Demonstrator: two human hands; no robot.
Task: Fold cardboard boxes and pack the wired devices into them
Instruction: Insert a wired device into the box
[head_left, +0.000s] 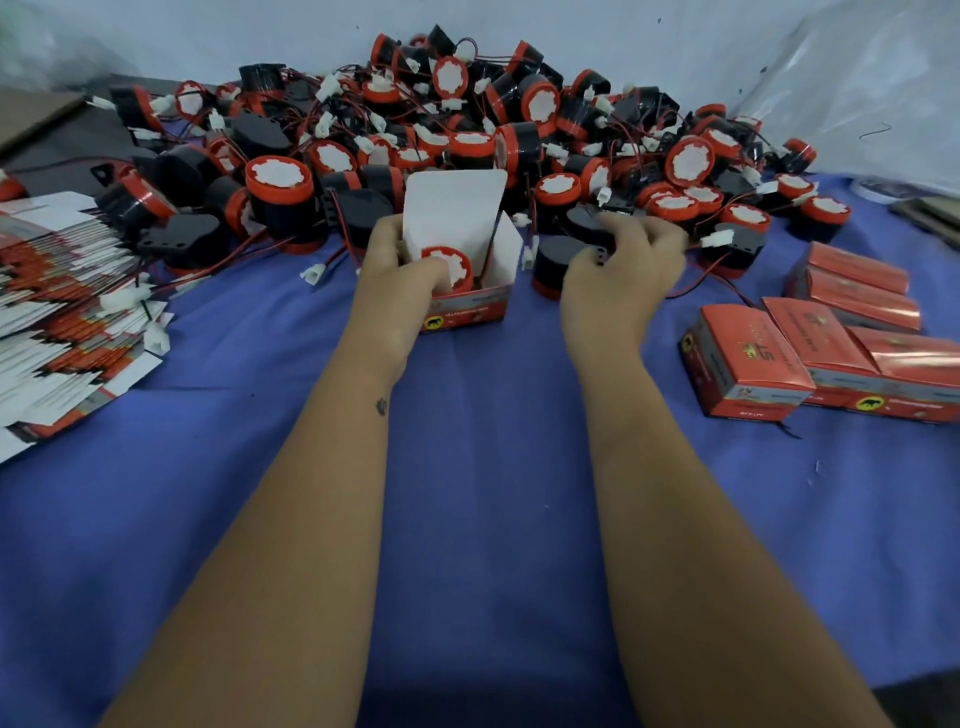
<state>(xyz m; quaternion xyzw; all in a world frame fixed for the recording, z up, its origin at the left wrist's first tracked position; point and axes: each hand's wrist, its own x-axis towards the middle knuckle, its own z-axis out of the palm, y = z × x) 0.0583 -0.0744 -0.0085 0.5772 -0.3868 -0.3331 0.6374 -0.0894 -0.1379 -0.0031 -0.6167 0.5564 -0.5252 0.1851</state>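
Cardboard box (470, 306), red on the outside and white within, stands open on the blue cloth (483, 467) with its tall lid flap raised, and one wired device (448, 267) with a red rim and white face sits inside it. The left hand (397, 275) grips the box's left side, its fingers (426, 270) curled over the wall and touching the device in the box. Just right of those fingers, the right hand (621, 265) closes round a black device (558, 265) lying on the cloth beside the box, fingers (631, 228) curled over its top; the thumb cannot be made out. Beyond both sets of fingertips rises a heap of black-and-red devices (467, 135) tangled in red and black wires with white plugs. Well to the left of the left fingers lies a fanned stack of flat boxes (67, 312). To the right of the right fingers, several closed red boxes (831, 343) lie close together.
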